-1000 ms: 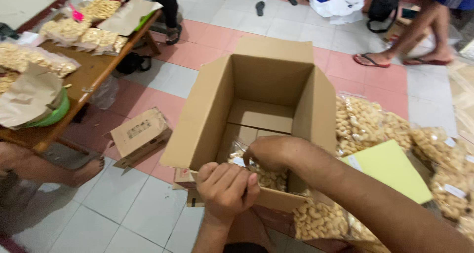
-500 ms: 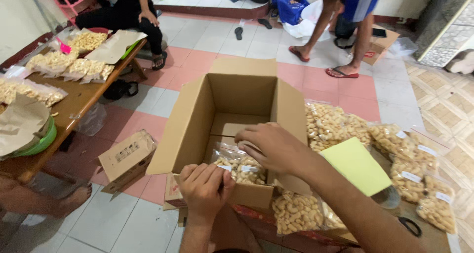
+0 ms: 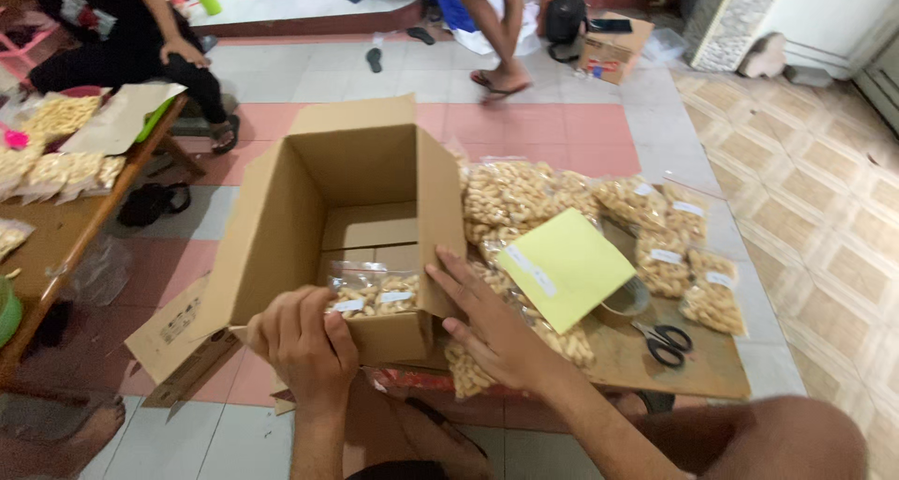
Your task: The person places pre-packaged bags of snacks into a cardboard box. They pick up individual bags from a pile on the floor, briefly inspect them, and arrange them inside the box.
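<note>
An open brown cardboard box [image 3: 281, 218] stands in front of me with its flaps up. Inside lie clear bags of pale snacks [image 3: 373, 291] with small white labels. My left hand [image 3: 302, 341] is closed over the box's near rim, next to those bags. My right hand [image 3: 487, 319] rests flat, fingers spread, against the box's right near corner, holding nothing. Several more snack bags [image 3: 524, 194] are piled on a low board to the right, with a yellow-green paper sheet [image 3: 564, 266] lying on top of them.
Black scissors [image 3: 667, 341] and a tape roll [image 3: 626, 302] lie on the board [image 3: 655, 372] at right. A wooden table [image 3: 56, 236] with snack bags stands at left, a seated person [image 3: 122, 40] behind it. Another person's legs [image 3: 487, 30] stand at the back. A flattened box [image 3: 173, 335] leans at lower left.
My right hand has come out of the box and now lies open against its right corner. The view has swung right, and the standing person has shifted at the back.
</note>
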